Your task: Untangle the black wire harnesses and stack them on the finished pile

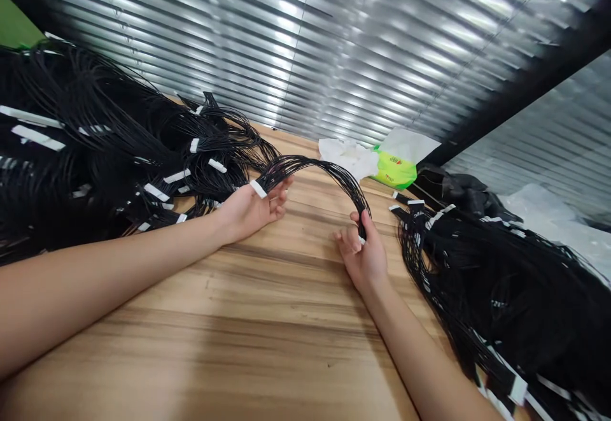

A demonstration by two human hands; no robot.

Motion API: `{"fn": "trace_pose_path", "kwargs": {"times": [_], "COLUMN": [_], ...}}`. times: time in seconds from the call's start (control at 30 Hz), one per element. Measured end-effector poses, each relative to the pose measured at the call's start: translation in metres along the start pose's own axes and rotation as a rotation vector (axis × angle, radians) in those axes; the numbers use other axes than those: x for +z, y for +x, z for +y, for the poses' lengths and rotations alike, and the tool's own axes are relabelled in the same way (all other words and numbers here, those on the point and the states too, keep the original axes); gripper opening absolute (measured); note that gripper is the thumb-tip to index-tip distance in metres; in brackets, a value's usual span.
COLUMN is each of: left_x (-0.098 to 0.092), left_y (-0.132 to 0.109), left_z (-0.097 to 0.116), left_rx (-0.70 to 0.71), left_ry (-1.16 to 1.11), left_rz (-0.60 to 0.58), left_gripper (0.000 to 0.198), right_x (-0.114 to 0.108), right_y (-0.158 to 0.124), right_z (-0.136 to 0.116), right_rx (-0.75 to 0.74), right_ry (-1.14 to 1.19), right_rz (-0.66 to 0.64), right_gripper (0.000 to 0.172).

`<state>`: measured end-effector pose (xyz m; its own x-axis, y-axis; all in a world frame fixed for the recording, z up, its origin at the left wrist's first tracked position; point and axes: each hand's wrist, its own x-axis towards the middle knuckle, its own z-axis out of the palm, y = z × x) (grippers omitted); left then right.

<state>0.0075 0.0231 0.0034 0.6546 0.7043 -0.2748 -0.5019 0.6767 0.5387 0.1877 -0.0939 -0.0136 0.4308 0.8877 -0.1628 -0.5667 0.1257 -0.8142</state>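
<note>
Grips both clamped: left hand (247, 213) on white connector (258, 188), right hand (361, 256) on black wire bundle (315, 167), over wooden counter (214, 338).

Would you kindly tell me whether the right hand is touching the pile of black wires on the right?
Apart: the head view shows wooden tabletop between the right hand, which pinches a wire bundle, and the wire pile.

Head view: a black wire bundle (305, 161) arched between two hands above a wooden tabletop (229, 351). The left hand (248, 212) gripped its white connector (258, 188); the right hand (363, 256) pinched the far end. A heap of black wires (100, 153) lay left, a second heap (501, 300) right; a green packet (395, 169) and white tissue (347, 156) lay beyond, before slatted blinds (286, 45).
</note>
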Motion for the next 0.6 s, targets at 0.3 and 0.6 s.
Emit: {"fn": "trace_pose_path", "kwargs": {"times": [0.3, 0.6], "left_x": [-0.003, -0.006], "left_y": [0.005, -0.006], "left_z": [-0.002, -0.027], "left_rx": [0.156, 0.191], "left_ry": [0.199, 0.866], "left_rz": [0.045, -0.322], "left_gripper": [0.024, 0.026], "right_x": [-0.002, -0.001], "right_y": [-0.001, -0.008], "right_z": [0.006, 0.005], "right_rx": [-0.084, -0.005], "right_ry": [-0.104, -0.662], "right_rz": [-0.131, -0.486], "right_gripper": [0.025, 0.029]}}
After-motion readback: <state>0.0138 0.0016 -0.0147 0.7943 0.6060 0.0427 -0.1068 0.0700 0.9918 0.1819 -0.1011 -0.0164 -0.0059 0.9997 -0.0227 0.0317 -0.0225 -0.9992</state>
